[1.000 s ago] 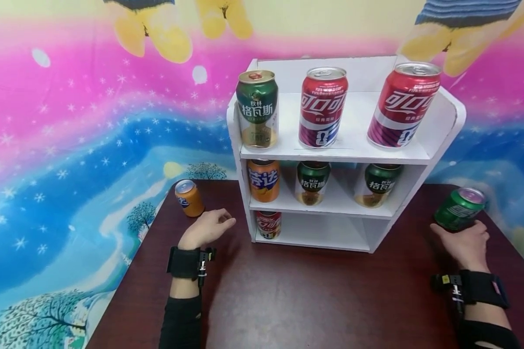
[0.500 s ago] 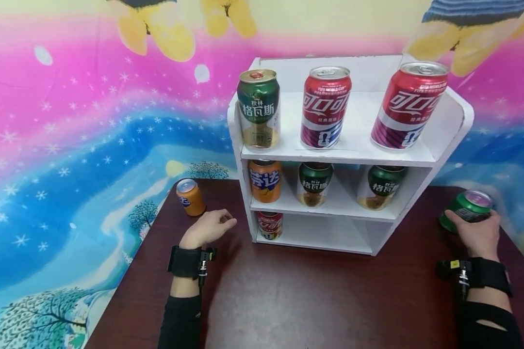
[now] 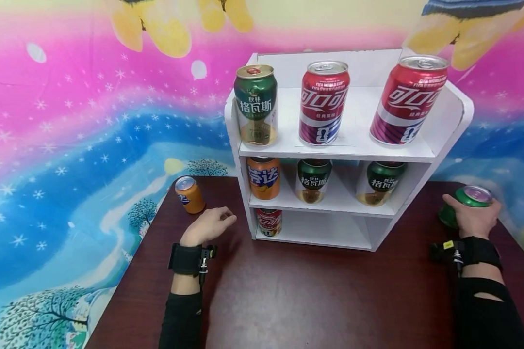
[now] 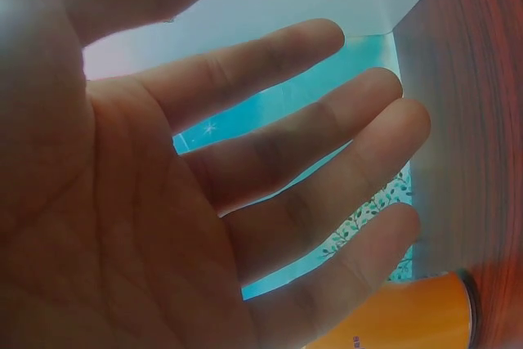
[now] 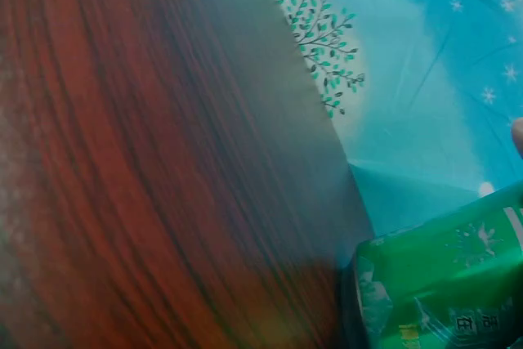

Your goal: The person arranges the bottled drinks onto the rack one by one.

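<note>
My right hand (image 3: pixel 476 216) grips a green soda can (image 3: pixel 448 214) at the right side of the table, thumb on its near left side. The can's silver-pink top shows above the fingers, and the right wrist view catches its green side (image 5: pixel 449 284). Whether its base touches the table, I cannot tell. My left hand (image 3: pixel 207 226) holds nothing, its fingers loosely extended in the left wrist view. Just behind it an orange soda can (image 3: pixel 192 198) stands upright on the table.
A white three-level shelf (image 3: pixel 314 247) stands mid-table. On top are one green-and-gold can (image 3: pixel 256 106) and two red cola cans (image 3: pixel 324 104). An orange can (image 3: pixel 264 179) and two green-and-gold cans sit on the middle level. A red can (image 3: pixel 269 223) occupies the bottom left.
My right hand has gone from resting near the green can, fingers beside it, to gripping it, thumb now round its front. The left hand has hardly moved.
</note>
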Available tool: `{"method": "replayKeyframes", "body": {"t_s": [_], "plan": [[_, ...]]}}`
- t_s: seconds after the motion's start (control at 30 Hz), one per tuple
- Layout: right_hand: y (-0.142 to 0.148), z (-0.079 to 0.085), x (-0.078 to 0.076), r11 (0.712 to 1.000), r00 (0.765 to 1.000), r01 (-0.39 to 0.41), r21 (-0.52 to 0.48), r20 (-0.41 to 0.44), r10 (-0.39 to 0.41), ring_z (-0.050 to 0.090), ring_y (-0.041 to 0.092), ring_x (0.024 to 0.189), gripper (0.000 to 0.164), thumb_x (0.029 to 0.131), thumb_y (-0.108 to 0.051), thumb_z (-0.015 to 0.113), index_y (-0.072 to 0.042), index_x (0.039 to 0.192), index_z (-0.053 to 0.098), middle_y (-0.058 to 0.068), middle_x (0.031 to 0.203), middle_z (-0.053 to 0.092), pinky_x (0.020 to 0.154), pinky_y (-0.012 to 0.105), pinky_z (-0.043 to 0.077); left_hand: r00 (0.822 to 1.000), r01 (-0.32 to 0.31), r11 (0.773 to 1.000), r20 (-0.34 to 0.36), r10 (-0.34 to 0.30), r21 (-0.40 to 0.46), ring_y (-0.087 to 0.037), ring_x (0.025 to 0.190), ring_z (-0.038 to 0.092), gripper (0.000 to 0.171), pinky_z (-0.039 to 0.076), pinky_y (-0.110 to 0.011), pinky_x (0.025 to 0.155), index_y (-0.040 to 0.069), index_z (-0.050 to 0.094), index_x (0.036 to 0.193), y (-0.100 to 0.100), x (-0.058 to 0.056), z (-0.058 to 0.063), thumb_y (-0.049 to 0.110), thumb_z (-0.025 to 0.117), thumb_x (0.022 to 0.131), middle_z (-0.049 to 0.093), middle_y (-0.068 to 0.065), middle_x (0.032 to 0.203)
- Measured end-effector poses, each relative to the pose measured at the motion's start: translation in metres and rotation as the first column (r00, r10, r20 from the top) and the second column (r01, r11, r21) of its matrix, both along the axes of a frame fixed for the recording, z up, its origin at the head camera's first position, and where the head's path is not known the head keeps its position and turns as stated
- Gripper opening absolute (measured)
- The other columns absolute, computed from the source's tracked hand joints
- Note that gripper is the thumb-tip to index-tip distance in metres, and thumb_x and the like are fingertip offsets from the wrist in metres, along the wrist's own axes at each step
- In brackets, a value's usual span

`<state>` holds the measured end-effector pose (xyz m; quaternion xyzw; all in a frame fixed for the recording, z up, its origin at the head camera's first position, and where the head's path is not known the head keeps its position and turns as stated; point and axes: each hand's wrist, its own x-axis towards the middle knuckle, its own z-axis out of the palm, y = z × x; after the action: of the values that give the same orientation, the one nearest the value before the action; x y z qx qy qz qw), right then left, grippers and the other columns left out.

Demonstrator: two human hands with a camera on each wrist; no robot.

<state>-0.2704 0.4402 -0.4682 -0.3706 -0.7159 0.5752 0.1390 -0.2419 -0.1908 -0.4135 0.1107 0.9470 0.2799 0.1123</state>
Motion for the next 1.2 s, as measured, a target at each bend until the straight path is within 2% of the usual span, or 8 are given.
{"method": "replayKeyframes", "body": {"t_s": [0.2, 0.4, 0.6, 0.9, 1.07, 1.2], "plan": [[0.001, -0.001, -0.004, 0.999, 0.999, 0.034, 0.004, -0.006, -0.034, 0.004, 0.017, 0.142, 0.113, 0.071, -0.049, 0.076, -0.035, 0.149, -0.005, -0.001, 0.156, 0.003, 0.112, 0.037, 0.016, 1.0, 0.0, 1.0, -0.017, 0.0, 0.016, -0.016, 0.082, 0.058, 0.031, 0.049, -0.04, 0.081, 0.008, 0.062, 0.117, 0.0, 0.001, 0.0, 0.029, 0.052, 0.098, 0.064, -0.005, 0.101], [0.006, -0.001, 0.001, 1.0, 0.999, 0.022, 0.021, 0.043, -0.023, 0.002, 0.02, 0.142, 0.113, 0.072, -0.052, 0.073, -0.035, 0.149, -0.009, 0.002, 0.156, 0.001, 0.112, 0.038, 0.016, 1.0, 0.004, 1.0, 0.0, -0.004, 0.012, -0.017, 0.084, 0.059, 0.033, 0.049, -0.04, 0.081, 0.009, 0.062, 0.117, 0.001, 0.002, 0.0, 0.033, 0.052, 0.097, 0.065, -0.005, 0.102], [-0.001, -0.001, 0.004, 0.995, 0.999, -0.043, 0.09, 0.013, 0.042, 0.01, 0.024, 0.141, 0.107, 0.076, -0.048, 0.072, -0.028, 0.15, -0.003, 0.007, 0.155, 0.006, 0.111, 0.041, 0.019, 1.0, -0.015, 1.0, -0.023, 0.015, 0.01, -0.019, 0.087, 0.06, 0.033, 0.049, -0.042, 0.081, 0.008, 0.062, 0.117, -0.001, 0.001, 0.007, 0.033, 0.053, 0.097, 0.065, -0.006, 0.102], [-0.016, -0.005, 0.018, 0.976, 0.99, -0.135, 0.168, -0.011, 0.139, 0.014, 0.031, 0.139, 0.101, 0.081, -0.044, 0.069, -0.021, 0.152, -0.001, 0.015, 0.154, 0.007, 0.109, 0.046, 0.024, 1.0, 0.0, 1.0, -0.014, 0.0, 0.009, -0.018, 0.086, 0.06, 0.034, 0.05, -0.041, 0.079, 0.008, 0.061, 0.118, 0.0, 0.002, 0.006, 0.033, 0.053, 0.097, 0.064, -0.007, 0.103], [-0.03, -0.012, 0.03, 0.948, 0.976, -0.192, 0.253, -0.047, 0.211, 0.025, 0.029, 0.133, 0.095, 0.083, -0.037, 0.07, -0.018, 0.152, 0.007, 0.018, 0.15, 0.018, 0.104, 0.041, 0.031, 1.0, -0.003, 1.0, -0.007, 0.003, 0.01, -0.02, 0.089, 0.06, 0.033, 0.05, -0.042, 0.081, 0.007, 0.061, 0.118, 0.0, 0.002, 0.007, 0.032, 0.053, 0.097, 0.064, -0.007, 0.103], [-0.035, -0.014, 0.041, 0.899, 0.949, -0.276, 0.339, -0.054, 0.312, 0.03, 0.032, 0.127, 0.092, 0.085, -0.033, 0.069, -0.012, 0.151, 0.01, 0.023, 0.145, 0.023, 0.101, 0.042, 0.034, 1.0, -0.001, 1.0, 0.0, 0.001, 0.007, -0.019, 0.088, 0.06, 0.033, 0.05, -0.042, 0.081, 0.008, 0.061, 0.117, 0.003, 0.002, 0.004, 0.033, 0.054, 0.097, 0.065, -0.007, 0.103]]}}
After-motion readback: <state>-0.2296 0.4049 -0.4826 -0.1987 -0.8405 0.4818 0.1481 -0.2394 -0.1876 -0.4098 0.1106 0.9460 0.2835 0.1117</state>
